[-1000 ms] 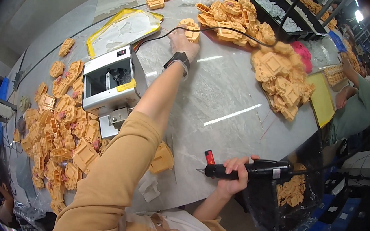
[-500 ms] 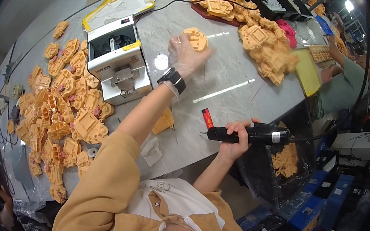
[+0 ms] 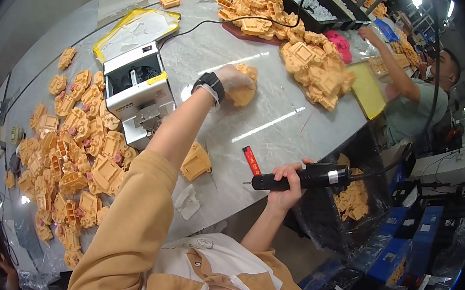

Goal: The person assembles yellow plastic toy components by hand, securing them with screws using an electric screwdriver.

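My left hand (image 3: 232, 79), in a thin clear glove with a black watch at the wrist, is closed on an orange plastic housing (image 3: 243, 96) over the middle of the table. The fingers curl over its top and are partly hidden. In my right hand (image 3: 289, 188), near the front edge, a black electric screwdriver (image 3: 320, 177) lies level, its thin bit pointing left. Just beyond the bit is a red, flat, stick-like tool (image 3: 251, 160). Another orange housing (image 3: 196, 162) rests on the table below my left forearm.
A white screw feeder (image 3: 138, 101) stands left of my left hand. Left of it spreads a heap of orange housings (image 3: 71, 145); another pile (image 3: 317, 69) sits at the far right. Beyond the front edge is a black-lined bin (image 3: 321, 216). A co-worker (image 3: 418, 108) is at the right.
My left hand has turned the housing, so a plainer side now faces up. The screwdriver has shifted slightly with my right hand, and the whole view has moved a little.
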The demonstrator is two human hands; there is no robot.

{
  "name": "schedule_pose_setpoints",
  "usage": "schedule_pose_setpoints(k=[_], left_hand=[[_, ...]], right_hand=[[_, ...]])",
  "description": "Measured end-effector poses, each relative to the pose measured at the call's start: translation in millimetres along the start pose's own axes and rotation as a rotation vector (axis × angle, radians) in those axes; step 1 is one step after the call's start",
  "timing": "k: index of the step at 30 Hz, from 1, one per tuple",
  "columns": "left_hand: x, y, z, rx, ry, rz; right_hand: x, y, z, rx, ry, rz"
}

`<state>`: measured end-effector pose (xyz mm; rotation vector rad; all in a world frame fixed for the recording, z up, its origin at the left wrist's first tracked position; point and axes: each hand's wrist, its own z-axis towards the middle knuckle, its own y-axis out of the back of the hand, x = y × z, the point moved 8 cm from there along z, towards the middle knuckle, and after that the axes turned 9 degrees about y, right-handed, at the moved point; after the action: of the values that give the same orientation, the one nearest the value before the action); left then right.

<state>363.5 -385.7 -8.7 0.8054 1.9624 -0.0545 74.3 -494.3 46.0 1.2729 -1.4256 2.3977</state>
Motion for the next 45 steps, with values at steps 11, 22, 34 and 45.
schedule_pose_setpoints(k=[11, 22, 34, 45], left_hand=[[-27.1, 95.7, -335.9, -0.486, -0.824, 0.418], [47.2, 152.6, -347.9, -0.878, -0.671, 0.825], [80.9, -21.4, -252.0, -0.332, -0.894, 1.34], [98.6, 224.0, -381.1, -0.705, 0.103, 1.056]], right_hand=[[25.2, 4.2, -9.7, -0.002, 0.044, -0.019], [8.4, -23.5, -14.7, 0.138, -0.033, -0.052], [29.6, -34.2, -38.6, 0.152, -0.005, -0.06], [9.7, -49.1, -17.7, 0.094, -0.007, -0.073]])
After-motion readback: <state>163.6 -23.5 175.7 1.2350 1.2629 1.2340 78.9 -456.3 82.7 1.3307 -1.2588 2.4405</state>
